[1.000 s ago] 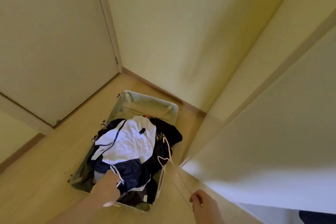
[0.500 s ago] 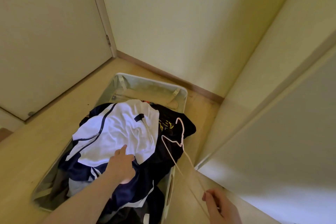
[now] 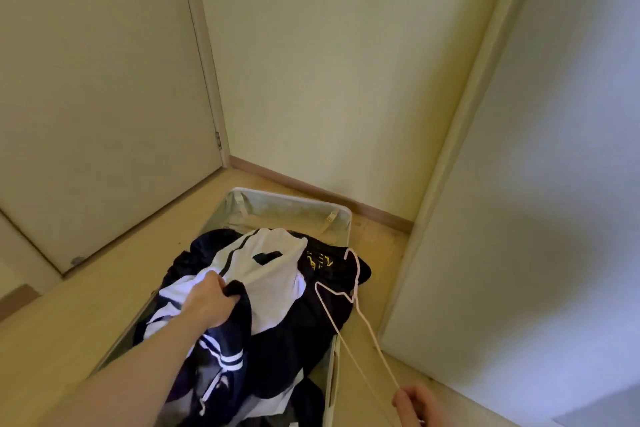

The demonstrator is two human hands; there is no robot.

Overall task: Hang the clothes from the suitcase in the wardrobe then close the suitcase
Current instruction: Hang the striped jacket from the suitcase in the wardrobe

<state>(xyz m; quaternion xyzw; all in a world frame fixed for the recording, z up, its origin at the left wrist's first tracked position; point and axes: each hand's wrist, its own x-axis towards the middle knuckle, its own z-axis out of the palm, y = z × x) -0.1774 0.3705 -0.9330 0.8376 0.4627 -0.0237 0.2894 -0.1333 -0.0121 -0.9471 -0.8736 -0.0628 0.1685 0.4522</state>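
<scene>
The left hand gripped the white-and-navy top lying in the open suitcase, the right hand pinched a hanger, so lifting and threading seemingly came next.

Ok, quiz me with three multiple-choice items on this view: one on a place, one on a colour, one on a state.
1. Where does the suitcase lie?
A. on a bed
B. on the floor near the wall corner
C. inside the wardrobe

2. What colour is the hanger?
A. black
B. pale pink
C. green

3. What is the left hand doing?
A. gripping the navy and white garment
B. resting flat on the floor
C. holding the hanger

Answers:
1 B: it sits open on the wooden floor.
2 B: the thin frame looks pale pink, held by the right hand.
3 A: fingers curl into the fabric.
</scene>
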